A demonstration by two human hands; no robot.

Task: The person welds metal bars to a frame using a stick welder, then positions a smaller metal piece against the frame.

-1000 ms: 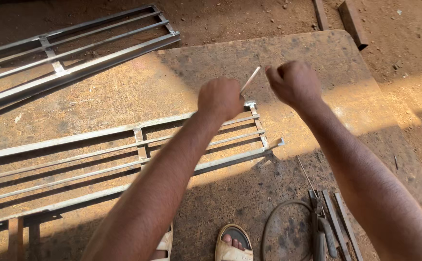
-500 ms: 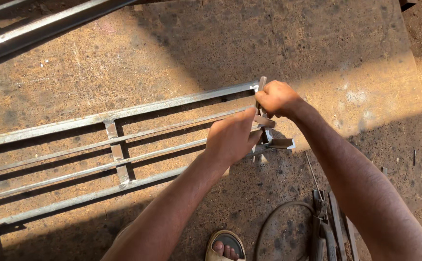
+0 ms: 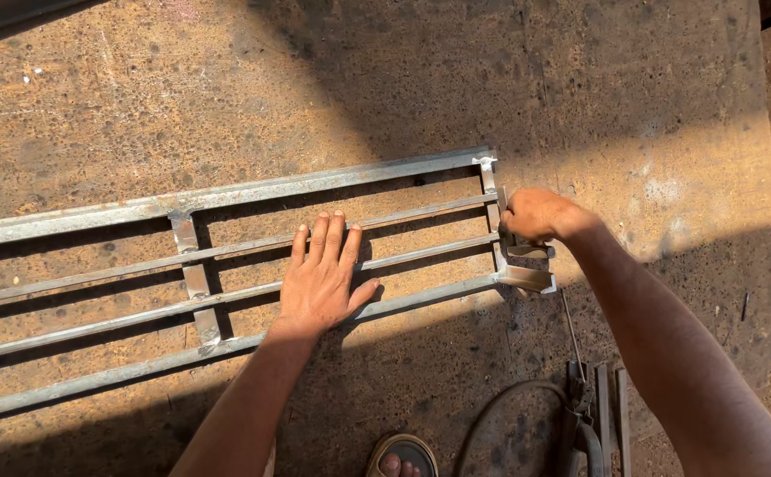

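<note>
A long welded steel grille (image 3: 226,199) of parallel bars and short cross pieces lies flat on a rusty metal work surface (image 3: 421,97). My left hand (image 3: 322,276) rests palm down on its middle bars, fingers spread. My right hand (image 3: 534,215) is closed at the grille's right end bar, gripping something small against it; what it grips is hidden by the fingers. Small steel angle pieces (image 3: 527,277) stick out at the grille's lower right corner, just below that hand.
A thin rod (image 3: 570,329), a cable (image 3: 491,408) and a tool with flat steel strips (image 3: 599,415) lie at the bottom right. My sandalled foot (image 3: 401,458) shows at the bottom edge. Part of another frame (image 3: 6,11) is at the top left.
The view has tilted down onto the grille. My left hand has dropped from the air to lie flat on the bars. My right hand has come down to the grille's right end.
</note>
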